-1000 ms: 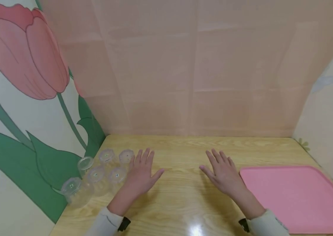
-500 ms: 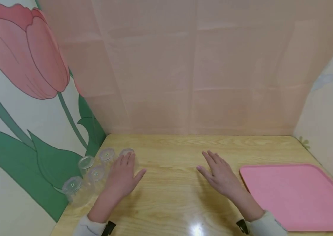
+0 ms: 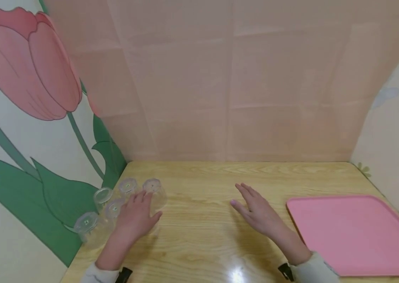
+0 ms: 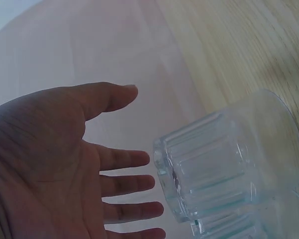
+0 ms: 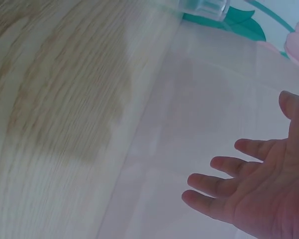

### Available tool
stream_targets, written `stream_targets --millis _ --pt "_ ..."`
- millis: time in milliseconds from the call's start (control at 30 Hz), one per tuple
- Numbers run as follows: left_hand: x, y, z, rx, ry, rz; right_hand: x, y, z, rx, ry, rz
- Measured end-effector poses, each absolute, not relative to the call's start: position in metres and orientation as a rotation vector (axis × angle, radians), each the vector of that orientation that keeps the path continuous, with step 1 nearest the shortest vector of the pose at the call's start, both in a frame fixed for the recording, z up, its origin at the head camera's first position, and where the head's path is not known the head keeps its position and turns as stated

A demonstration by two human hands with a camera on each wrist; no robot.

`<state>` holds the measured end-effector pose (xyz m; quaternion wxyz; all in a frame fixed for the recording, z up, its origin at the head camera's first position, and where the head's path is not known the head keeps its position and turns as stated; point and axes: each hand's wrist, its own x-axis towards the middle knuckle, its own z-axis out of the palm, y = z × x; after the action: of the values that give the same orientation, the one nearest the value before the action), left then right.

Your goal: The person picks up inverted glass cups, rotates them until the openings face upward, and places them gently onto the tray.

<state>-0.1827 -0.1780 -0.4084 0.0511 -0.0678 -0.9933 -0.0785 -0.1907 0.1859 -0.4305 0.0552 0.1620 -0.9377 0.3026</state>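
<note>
My left hand (image 3: 136,218) hovers palm down with fingers spread over a group of clear glasses on the left of the table. It hides part of the group in the head view. A fluted glass (image 4: 214,159), bottom up, stands just beyond its fingertips in the left wrist view. In the head view, the far right glass (image 3: 154,192) shows ahead of the fingers, and the front left glass (image 3: 91,230) stands beside the wall. One glass (image 3: 102,195) at the left shows an open-looking ring. My right hand (image 3: 261,215) is held above the table, fingers extended, holding nothing.
A pink tray (image 3: 355,236) lies at the right of the wooden table (image 3: 199,236). A pinkish cloth (image 3: 199,78) hangs along the back edge. Walls with painted flowers close in the left and right sides.
My left hand has moved left and toward me, uncovering the far right glass and covering a nearer one. The right hand has drifted slightly left.
</note>
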Motion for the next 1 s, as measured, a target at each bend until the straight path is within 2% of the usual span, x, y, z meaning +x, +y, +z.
stream_targets --millis 1000 --pt "-0.192 -0.193 -0.423 -0.144 -3.11 -0.308 -0.189 0.134 -0.439 0.594 -2.897 1.221"
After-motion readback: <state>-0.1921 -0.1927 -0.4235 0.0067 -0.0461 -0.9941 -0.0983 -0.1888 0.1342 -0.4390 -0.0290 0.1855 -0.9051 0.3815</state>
